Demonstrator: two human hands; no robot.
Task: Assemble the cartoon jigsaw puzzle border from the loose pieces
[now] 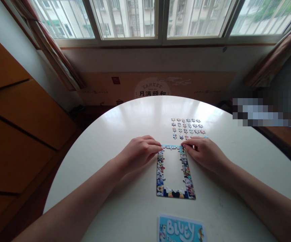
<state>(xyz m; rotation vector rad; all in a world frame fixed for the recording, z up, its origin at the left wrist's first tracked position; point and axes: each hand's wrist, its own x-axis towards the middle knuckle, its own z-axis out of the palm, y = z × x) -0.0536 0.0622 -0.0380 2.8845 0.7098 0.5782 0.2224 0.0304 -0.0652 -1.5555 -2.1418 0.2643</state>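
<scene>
A rectangular jigsaw puzzle border [159, 174] of joined edge pieces lies flat on the white table, with bare tabletop showing inside it. My left hand [144, 149] has its fingers closed together at the border's far left corner. At the far right corner, the thumb and fingers of my right hand [204, 152] pinch the edge. Beyond the border, loose jigsaw pieces [185, 126] lie spread out in rows, and my right hand partly hides the nearest row. A blue card or box lid marked "BLUEY" [180, 229] lies nearer me, cut off by the frame's bottom.
The round white table [89, 161] has its curved far edge before a window wall. A printed cardboard panel [125, 85] stands behind it. Wooden cabinet doors [16, 144] are on the left. Curtains [51, 50] hang at both sides, and a blurred patch covers something at right.
</scene>
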